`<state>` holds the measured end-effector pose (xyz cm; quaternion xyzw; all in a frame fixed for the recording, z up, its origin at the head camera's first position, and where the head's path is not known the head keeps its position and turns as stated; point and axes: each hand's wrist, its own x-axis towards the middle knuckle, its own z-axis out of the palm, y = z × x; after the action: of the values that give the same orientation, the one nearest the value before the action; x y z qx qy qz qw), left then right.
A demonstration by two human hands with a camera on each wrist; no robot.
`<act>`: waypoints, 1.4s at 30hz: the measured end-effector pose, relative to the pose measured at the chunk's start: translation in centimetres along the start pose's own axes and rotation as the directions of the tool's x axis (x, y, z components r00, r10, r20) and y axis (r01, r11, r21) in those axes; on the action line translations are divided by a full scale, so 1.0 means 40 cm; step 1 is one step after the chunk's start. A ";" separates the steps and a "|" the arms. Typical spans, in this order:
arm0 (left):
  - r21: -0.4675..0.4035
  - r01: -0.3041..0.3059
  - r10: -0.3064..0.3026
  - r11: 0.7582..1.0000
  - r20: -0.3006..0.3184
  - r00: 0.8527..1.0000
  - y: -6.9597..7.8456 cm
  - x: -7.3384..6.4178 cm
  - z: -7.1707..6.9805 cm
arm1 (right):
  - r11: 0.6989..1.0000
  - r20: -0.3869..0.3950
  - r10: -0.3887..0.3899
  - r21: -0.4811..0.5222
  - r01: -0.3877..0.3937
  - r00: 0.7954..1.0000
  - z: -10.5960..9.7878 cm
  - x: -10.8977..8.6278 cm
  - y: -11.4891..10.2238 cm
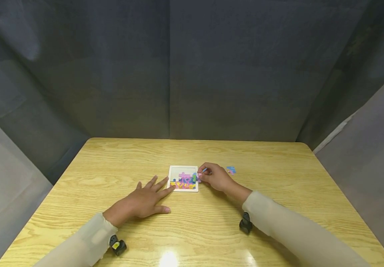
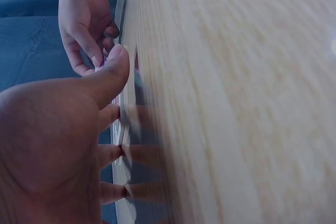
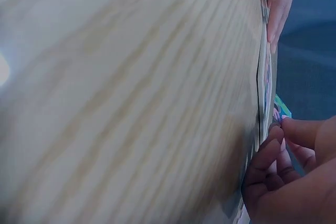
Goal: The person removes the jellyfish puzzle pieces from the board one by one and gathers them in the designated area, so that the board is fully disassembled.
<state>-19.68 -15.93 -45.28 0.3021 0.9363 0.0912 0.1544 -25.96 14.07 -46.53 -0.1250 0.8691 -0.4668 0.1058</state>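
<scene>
A small white-framed jigsaw tray [image 1: 183, 167] lies on the table, its lower part filled with joined pink, yellow and blue pieces [image 1: 184, 182]. My left hand [image 1: 145, 200] lies spread at the tray's left side, fingertips on its edge and lower left corner. Over the right edge of the tray, my right hand [image 1: 218, 178] pinches a puzzle piece [image 1: 194, 177] between thumb and fingers. In the right wrist view this puzzle piece [image 3: 284, 107] shows green and pink, tilted up from the tray. The tray's upper part shows its pale bare base.
Several loose blue and pink puzzle pieces [image 1: 231, 170] lie on the wooden table [image 1: 128, 155], just right of my right hand. Dark curtains [image 1: 192, 74] hang behind the table, and grey cloth panels [image 1: 362, 155] stand at both sides.
</scene>
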 end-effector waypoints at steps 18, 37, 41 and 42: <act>-0.006 0.000 0.000 1.000 0.003 1.000 0.000 -0.001 -0.003 | 0.996 -0.020 -0.047 -0.080 0.045 0.999 -0.042 -0.038 0.043; -0.001 0.006 -0.006 1.000 0.000 1.000 0.000 0.003 0.000 | 0.983 -0.054 -0.036 -0.183 0.026 0.998 -0.043 -0.030 0.051; 0.004 0.002 -0.002 1.000 -0.001 1.000 -0.002 0.004 0.003 | 0.980 -0.054 -0.031 -0.197 0.020 0.998 -0.042 -0.027 0.048; 0.006 0.003 -0.003 1.000 -0.001 1.000 -0.003 0.004 0.004 | 0.980 -0.053 -0.028 -0.197 0.017 0.998 -0.042 -0.027 0.048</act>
<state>-19.82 -15.91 -45.48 0.3013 0.9370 0.0884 0.1531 -25.65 16.74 -47.16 -0.1318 0.9121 -0.3831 0.0633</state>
